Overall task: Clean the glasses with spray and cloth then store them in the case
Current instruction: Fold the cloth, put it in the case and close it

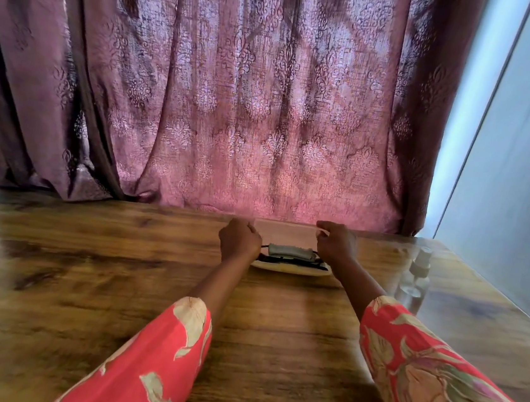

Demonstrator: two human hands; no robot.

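A pale glasses case lies open near the far edge of the wooden table. Dark-framed glasses lie inside it, and a folded grey cloth rests on top of them. The case's lid stands raised behind them. My left hand pinches the lid's left upper corner with curled fingers. My right hand pinches the right upper corner the same way. A clear spray bottle stands upright to the right of the case, apart from both hands.
The wooden table ends just behind the case, where a purple patterned curtain hangs down to it. A pale blue wall runs along the table's right side, close to the spray bottle.
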